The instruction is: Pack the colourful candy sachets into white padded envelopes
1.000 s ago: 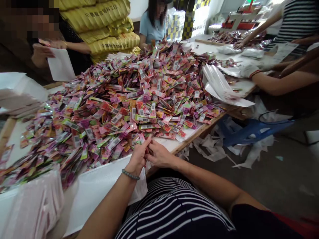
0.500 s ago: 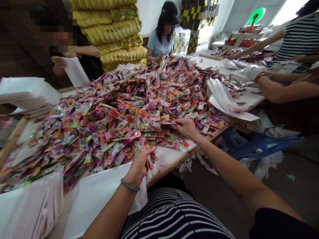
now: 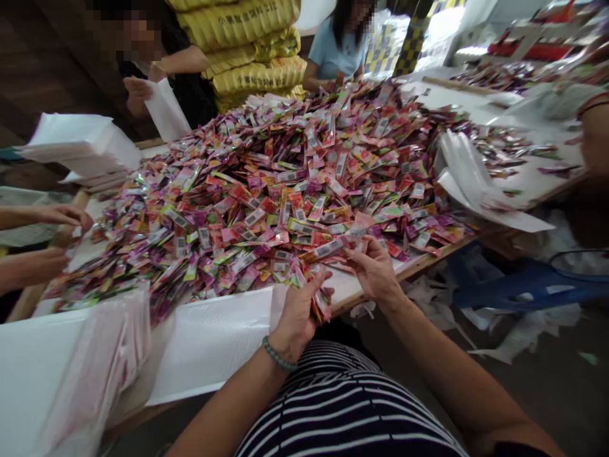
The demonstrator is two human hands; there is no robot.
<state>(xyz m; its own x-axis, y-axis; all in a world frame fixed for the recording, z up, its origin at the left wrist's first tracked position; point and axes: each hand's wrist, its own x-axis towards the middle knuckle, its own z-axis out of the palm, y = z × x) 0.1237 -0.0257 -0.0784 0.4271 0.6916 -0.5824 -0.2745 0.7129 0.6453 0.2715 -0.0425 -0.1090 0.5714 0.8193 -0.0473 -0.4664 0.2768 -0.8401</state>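
A big heap of small coloured sachets (image 3: 295, 171) covers the table. My left hand (image 3: 299, 311), with a bead bracelet at the wrist, is closed round a bunch of sachets (image 3: 320, 303) at the table's near edge. My right hand (image 3: 373, 270) is just to its right, fingers pinched on a sachet (image 3: 333, 246) that it holds out toward the left hand's bunch. A white bag (image 3: 214, 336) lies flat on the table beside my left wrist.
Stacks of white bags lie at the left (image 3: 80, 143), near left (image 3: 71, 374) and right (image 3: 471, 178). Other people work around the table; one person's hands (image 3: 52, 219) reach in from the left. Yellow sacks (image 3: 252, 44) are piled behind. A blue stool (image 3: 523, 285) stands on the floor at right.
My right hand has pulled back from the heap with a sachet and come close to my left hand. The view has shifted left and nearer.
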